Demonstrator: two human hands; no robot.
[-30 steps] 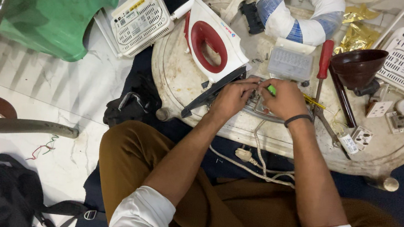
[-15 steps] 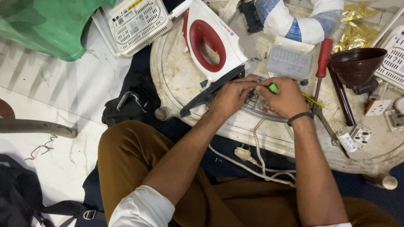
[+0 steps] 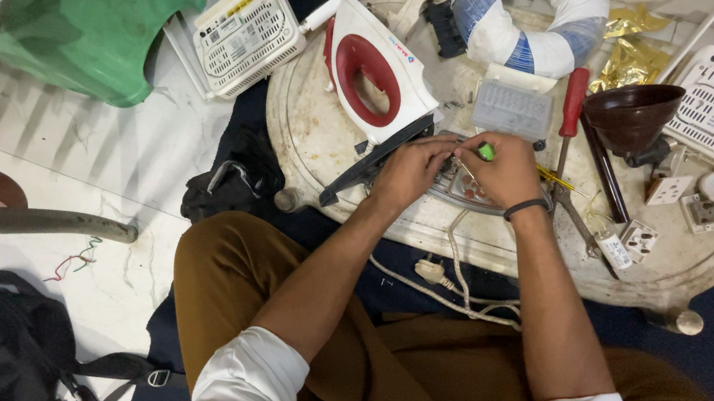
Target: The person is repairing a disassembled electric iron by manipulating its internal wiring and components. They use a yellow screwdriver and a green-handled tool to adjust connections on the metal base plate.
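While hands (image 3: 457, 169) work, metal soleplate (image 3: 464, 190) bared

Glossy white-and-red plastic iron shell (image 3: 379, 70) — bare shiny metal soleplate (image 3: 464, 190), stained matt tabletop (image 3: 311, 134)

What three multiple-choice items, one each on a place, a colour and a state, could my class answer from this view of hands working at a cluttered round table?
1. Where does the white iron cover with the red handle lie?
A. On the round white table, beyond the left hand
B. On the floor by the black bag
C. On the person's lap

2. What colour is the handle of the screwdriver lying beside the dark brown funnel?
A. Blue
B. Red
C. Yellow

3. How does the right hand stand?
A. Open and flat
B. Resting on the knee
C. Closed round a small green-tipped tool

Answers: 1 A, the cover rests on the tabletop above the left hand. 2 B, its handle shows red. 3 C, the fingers curl round the tool.
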